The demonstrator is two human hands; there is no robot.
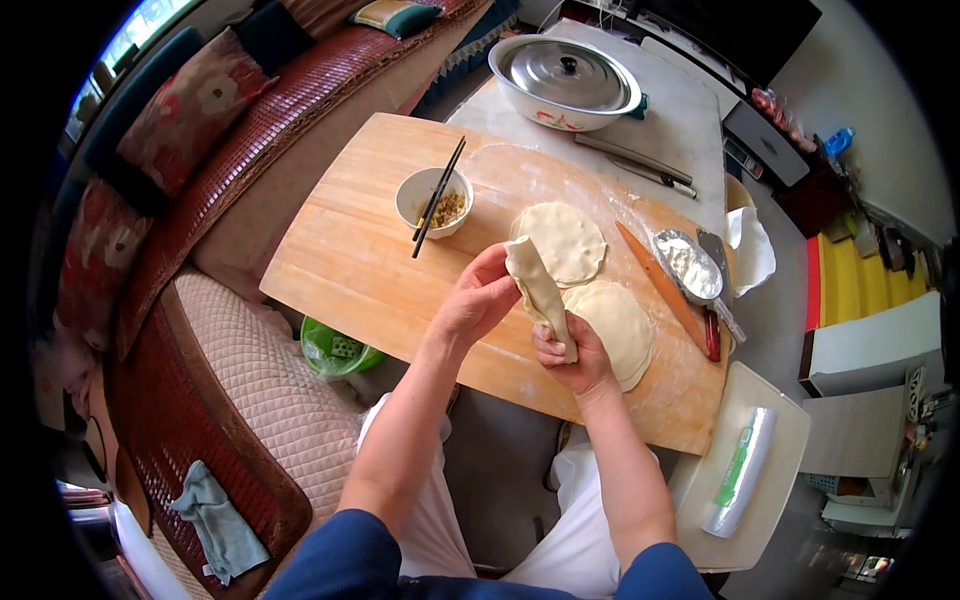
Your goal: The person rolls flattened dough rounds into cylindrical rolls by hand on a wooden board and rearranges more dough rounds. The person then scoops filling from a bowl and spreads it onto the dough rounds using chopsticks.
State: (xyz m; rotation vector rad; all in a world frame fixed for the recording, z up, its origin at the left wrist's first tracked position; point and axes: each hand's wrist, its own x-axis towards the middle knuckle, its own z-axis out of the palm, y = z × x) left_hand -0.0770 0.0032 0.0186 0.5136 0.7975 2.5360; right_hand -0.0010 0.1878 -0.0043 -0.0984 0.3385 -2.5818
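Note:
A rolled-up length of dough (pixel 538 290) is held in the air over the front of the wooden board (pixel 340 225). My left hand (pixel 480 292) pinches its upper end, and my right hand (pixel 578 352) is wrapped round its lower end. Behind and beside the roll, two flat round dough sheets lie on the floured board: one farther back (pixel 565 240), one nearer (pixel 615 335), partly behind my right hand. To the left stands a white bowl (pixel 408 205) with a chopped filling (pixel 450 208) in it. Black chopsticks (pixel 436 200) rest across its rim.
Right of the dough lie a long wooden stick (pixel 662 285), a metal scoop of flour (pixel 690 265) and a red-handled knife (pixel 712 330). A lidded enamel basin (pixel 570 80) stands at the back. A plastic-wrap roll (pixel 742 470) sits front right; a green bin (pixel 335 350) is below the board.

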